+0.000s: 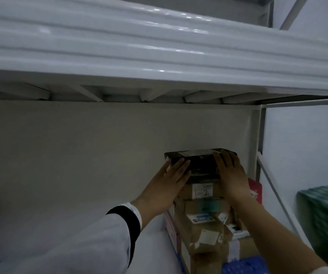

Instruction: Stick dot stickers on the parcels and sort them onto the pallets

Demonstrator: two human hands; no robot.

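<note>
Dark parcel [198, 161] sits on top of the stack of cardboard parcels [198, 228], tucked under the white shelf [159, 56] near the right upright. A blue pallet [242, 265] shows at the foot of the stack (only a corner is visible).

Your left grip [169, 182] lies flat on the parcel's near left corner, fingers straight, thumb at the left edge. Your right grip [231, 173] is flat across its right end, fingers straight too. Neither is curled round anything; both just press on it.

Step looks like seating the parcel on the pile. Do it well: keep both palms low and even, and square its edges to the box beneath before you let go. The stack looks uneven lower down, so ease the pressure off slowly. Mind your knuckles under that shelf.

No dot sticker visible from here; can't tell if one is on it.

Writing: the white label [202, 191] on the box just below carries a handwritten "2", with a stroke left of it I can't read. The pale label on the dark parcel's top and the blue-white label lower down are too blurred to read. No brand legible.
</note>
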